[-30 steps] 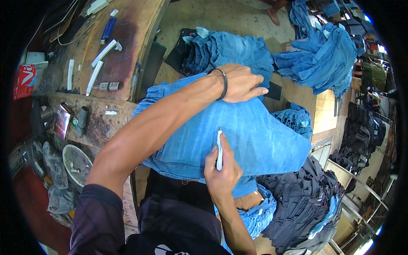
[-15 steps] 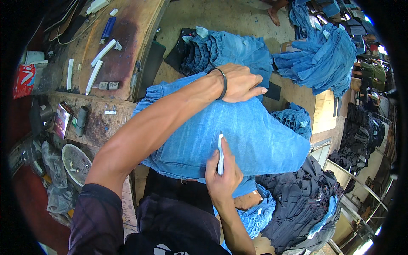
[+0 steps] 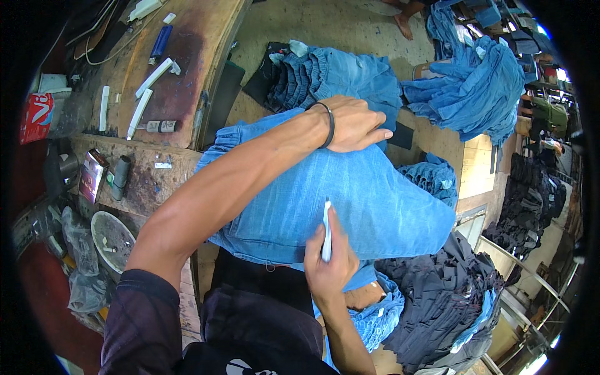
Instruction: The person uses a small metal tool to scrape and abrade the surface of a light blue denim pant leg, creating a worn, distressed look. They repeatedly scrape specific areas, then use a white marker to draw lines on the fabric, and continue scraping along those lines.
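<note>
A light-blue denim garment lies spread in front of me, its elastic-looking waistband at the left. My left hand, with a dark band at its wrist, grips the far edge of the denim; its fingers curl down and their tips are hidden. In my right hand a slim white tool with a thin dark tip is pinched between thumb and fingers, over the middle of the cloth. That tip points away from me and appears at the denim surface.
White strip-like pieces and a blue-handled tool lie on the wooden table at left. Beside it stands a round bowl. Stacked denim, a blue heap and a dark clothes pile surround the garment.
My right hand and the white tool have shifted very slightly to the right, with some blur on the hand. My left hand and the denim stay in place.
</note>
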`<move>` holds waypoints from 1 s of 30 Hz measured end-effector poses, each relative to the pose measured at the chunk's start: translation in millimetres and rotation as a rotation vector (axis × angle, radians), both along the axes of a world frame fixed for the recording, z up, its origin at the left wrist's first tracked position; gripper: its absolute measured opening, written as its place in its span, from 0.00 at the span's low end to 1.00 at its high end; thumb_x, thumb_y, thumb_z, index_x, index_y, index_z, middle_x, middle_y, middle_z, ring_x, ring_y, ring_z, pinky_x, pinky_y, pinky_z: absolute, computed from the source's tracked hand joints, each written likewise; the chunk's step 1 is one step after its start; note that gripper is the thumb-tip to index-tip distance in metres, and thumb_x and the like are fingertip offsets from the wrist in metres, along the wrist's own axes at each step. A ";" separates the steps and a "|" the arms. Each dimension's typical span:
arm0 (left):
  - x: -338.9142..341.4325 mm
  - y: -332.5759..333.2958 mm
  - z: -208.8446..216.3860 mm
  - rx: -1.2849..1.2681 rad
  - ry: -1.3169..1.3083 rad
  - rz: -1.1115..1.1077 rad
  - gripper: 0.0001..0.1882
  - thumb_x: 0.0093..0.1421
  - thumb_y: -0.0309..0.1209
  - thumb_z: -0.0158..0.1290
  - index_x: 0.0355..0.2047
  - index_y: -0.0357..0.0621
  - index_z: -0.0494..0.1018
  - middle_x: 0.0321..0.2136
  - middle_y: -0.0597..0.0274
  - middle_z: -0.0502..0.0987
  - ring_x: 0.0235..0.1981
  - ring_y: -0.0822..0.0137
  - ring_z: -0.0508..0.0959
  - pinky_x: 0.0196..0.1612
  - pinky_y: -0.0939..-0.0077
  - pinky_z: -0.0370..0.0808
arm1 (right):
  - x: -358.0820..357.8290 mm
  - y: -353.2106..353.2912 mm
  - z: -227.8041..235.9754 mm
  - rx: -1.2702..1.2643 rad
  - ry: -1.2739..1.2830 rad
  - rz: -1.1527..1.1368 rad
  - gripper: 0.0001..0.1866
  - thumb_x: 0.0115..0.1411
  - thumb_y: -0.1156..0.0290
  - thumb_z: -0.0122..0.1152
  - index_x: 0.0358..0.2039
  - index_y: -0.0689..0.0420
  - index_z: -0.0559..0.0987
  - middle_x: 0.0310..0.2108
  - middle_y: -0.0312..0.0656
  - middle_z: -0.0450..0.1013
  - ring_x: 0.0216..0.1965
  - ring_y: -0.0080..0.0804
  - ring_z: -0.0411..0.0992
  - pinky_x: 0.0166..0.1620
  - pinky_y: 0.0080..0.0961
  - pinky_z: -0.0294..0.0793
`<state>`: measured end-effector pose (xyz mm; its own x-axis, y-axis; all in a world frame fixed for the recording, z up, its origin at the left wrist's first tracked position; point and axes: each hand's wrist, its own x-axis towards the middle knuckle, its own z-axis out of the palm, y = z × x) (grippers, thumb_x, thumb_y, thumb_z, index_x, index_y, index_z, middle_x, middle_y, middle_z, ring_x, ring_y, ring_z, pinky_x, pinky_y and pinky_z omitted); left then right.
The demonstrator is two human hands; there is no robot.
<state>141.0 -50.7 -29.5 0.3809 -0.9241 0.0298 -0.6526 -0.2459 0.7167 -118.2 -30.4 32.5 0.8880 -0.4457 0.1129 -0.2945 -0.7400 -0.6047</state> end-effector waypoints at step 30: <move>-1.0 -0.2 -2.8 -0.010 -0.007 0.010 0.26 0.76 0.50 0.43 0.33 0.41 0.76 0.21 0.42 0.78 0.27 0.37 0.79 0.35 0.43 0.75 | -2.5 2.9 -0.2 -0.024 0.076 -0.004 0.21 0.61 0.83 0.66 0.55 0.66 0.81 0.30 0.52 0.80 0.22 0.34 0.77 0.28 0.29 0.76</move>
<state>140.0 -50.9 -32.3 0.3897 -0.9200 0.0420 -0.6553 -0.2449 0.7145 -120.7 -27.5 32.2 0.8927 -0.4471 0.0561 -0.3416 -0.7528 -0.5627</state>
